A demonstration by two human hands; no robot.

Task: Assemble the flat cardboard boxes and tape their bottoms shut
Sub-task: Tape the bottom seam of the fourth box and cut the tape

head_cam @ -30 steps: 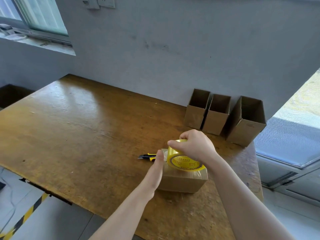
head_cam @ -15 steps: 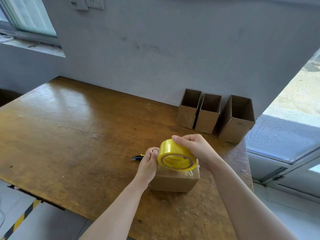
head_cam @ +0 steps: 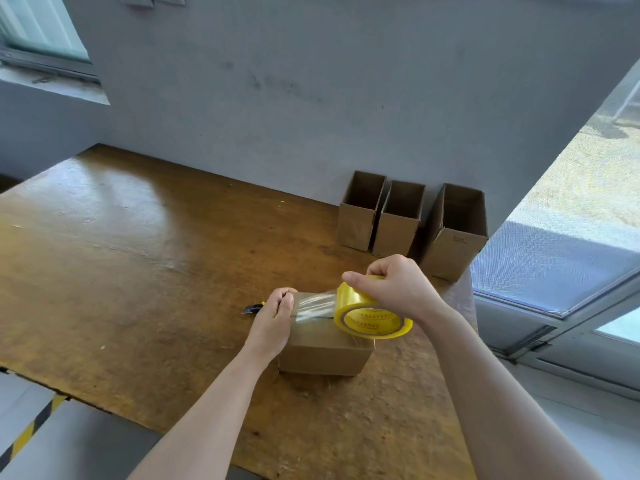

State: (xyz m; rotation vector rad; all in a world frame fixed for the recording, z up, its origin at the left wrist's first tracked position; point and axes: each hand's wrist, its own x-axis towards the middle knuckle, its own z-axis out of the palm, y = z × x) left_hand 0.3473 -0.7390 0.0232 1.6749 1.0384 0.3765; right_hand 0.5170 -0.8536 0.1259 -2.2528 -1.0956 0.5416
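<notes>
Yellow tape roll (head_cam: 372,313), gripped from above by the right hand (head_cam: 398,289), fingers curled over its rim. The roll sits tilted over the right part of the box top.

- The clear strip (head_cam: 313,306) runs taut from the roll leftward to the left hand (head_cam: 273,317), whose curled fingers pin the free end at the box's left edge.
- The cardboard box (head_cam: 325,351) lies on the table (head_cam: 138,271), near its front right, with the closed flaps facing up and the seam under the strip.
- Most of the strip looks lifted off the cardboard, not pressed down.
- A utility knife (head_cam: 252,308) lies just beyond the left hand, largely hidden.
- Three open boxes (head_cam: 400,220) stand against the wall, well apart from the work.

Likely risks:
- The strip may drift off the seam if the roll swings sideways, leaving one flap untaped.
- The light box may slide or tip toward the roll, since only the left hand anchors it.
- If the left fingers let go early, the end may peel and curl back on itself.
- Uneven tension may trap wrinkles or bubbles, giving a weak bond.
- Reaching for the knife may mean freeing a hand while the tape is taut, and the blade is close to the fingers.
</notes>
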